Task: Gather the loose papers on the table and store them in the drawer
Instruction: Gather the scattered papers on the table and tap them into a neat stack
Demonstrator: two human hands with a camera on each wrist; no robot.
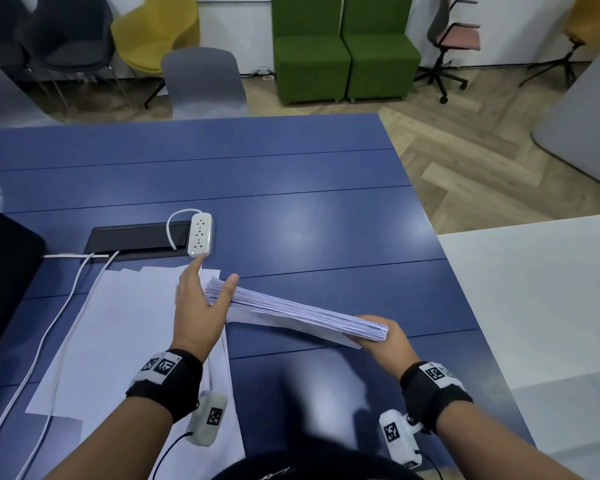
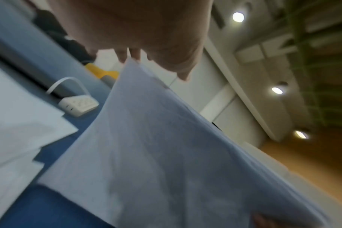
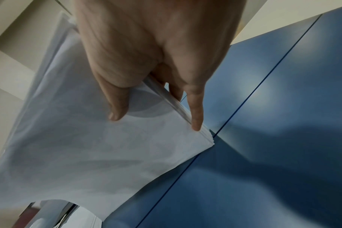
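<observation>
White paper, a thick stack of sheets, is held edge-up above the blue table. The right hand grips its near end, thumb on one face and fingers on the other. The left hand is flat and open-fingered against the far end, steadying it. More loose sheets lie on the table to the left, beside white cables and a power strip. To square the stack well, tapping the edges level and keeping a firm pinch would likely stop sheets fanning out. No drawer is visible. Both wrist views are blurred, so any print cannot be made out.
</observation>
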